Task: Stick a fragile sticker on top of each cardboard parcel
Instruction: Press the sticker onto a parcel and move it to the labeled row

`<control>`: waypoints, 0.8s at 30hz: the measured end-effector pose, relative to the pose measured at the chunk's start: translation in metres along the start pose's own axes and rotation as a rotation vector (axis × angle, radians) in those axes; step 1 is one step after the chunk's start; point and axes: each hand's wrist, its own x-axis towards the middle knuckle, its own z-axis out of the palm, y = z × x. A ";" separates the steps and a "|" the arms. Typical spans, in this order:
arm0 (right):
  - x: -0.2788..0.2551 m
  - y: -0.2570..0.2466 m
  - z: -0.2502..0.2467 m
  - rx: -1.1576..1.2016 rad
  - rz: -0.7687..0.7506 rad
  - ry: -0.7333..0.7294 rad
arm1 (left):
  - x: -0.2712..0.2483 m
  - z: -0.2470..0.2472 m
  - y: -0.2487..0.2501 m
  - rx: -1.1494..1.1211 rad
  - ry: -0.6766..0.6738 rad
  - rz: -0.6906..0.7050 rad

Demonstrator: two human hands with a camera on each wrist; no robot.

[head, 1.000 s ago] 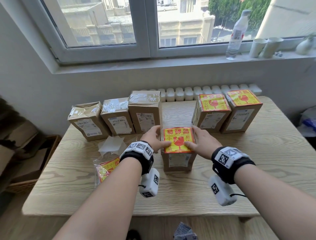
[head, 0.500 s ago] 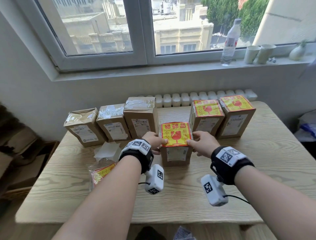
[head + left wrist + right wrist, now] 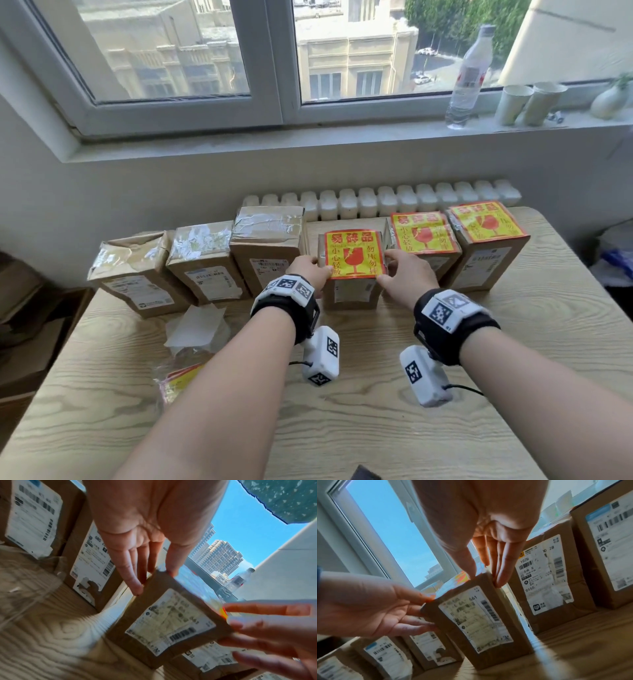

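A small cardboard parcel stands upright on the table with a yellow and red fragile sticker on its top. My left hand presses straight fingers against its left side, with the thumb on the top edge. My right hand does the same on the right side. Right beside it stand two stickered parcels. To its left, three plain taped parcels form a row.
A plastic bag of spare fragile stickers and a sheet of backing paper lie on the wooden table at the left front. A white radiator runs behind the table. A bottle and paper cups stand on the sill.
Both hands have moved the stickered parcel away from me, from mid-table into the back row beside the two stickered parcels. Their hold on its sides is unchanged.
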 end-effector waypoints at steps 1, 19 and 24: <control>0.003 0.001 0.000 -0.026 -0.005 0.020 | 0.004 0.001 0.001 -0.003 -0.003 -0.020; 0.033 -0.001 -0.011 -0.308 -0.053 0.094 | 0.035 0.011 0.023 0.020 -0.100 -0.060; 0.023 -0.005 -0.008 -0.285 -0.055 0.055 | 0.025 0.003 0.023 0.100 -0.054 -0.010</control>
